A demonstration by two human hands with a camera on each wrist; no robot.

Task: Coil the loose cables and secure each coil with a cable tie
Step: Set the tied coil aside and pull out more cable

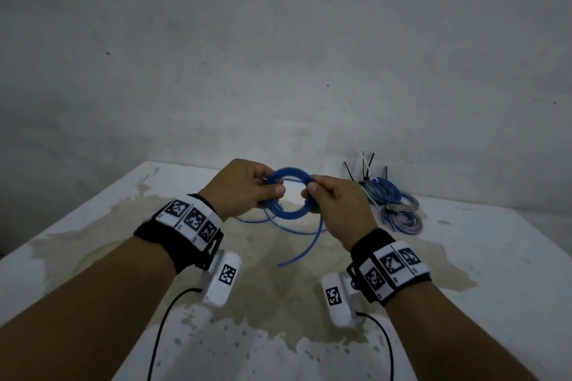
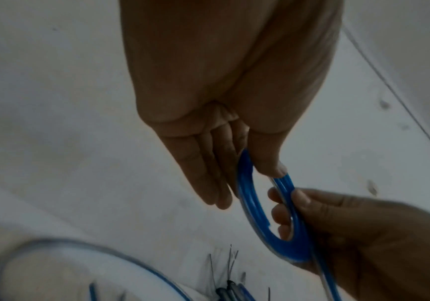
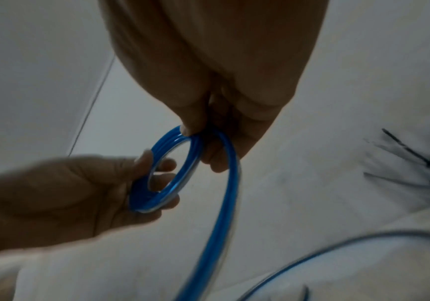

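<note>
A blue cable is wound into a small coil (image 1: 289, 193) held up above the white table (image 1: 483, 257). My left hand (image 1: 244, 187) pinches the coil's left side between thumb and fingers. My right hand (image 1: 335, 204) grips the right side. In the left wrist view the coil (image 2: 249, 195) runs from my left thumb to the right hand (image 2: 350, 230). In the right wrist view the coil (image 3: 172, 173) sits between both hands, and a loose tail (image 3: 224, 213) drops from my right fingers. The tail's free end (image 1: 297, 257) lies on the table.
Finished coils (image 1: 393, 204) in blue and grey lie at the back right, bound with black and white cable ties (image 1: 366, 167). A brownish stain (image 1: 278, 288) covers the table's middle. A grey wall (image 1: 278, 40) rises right behind the table.
</note>
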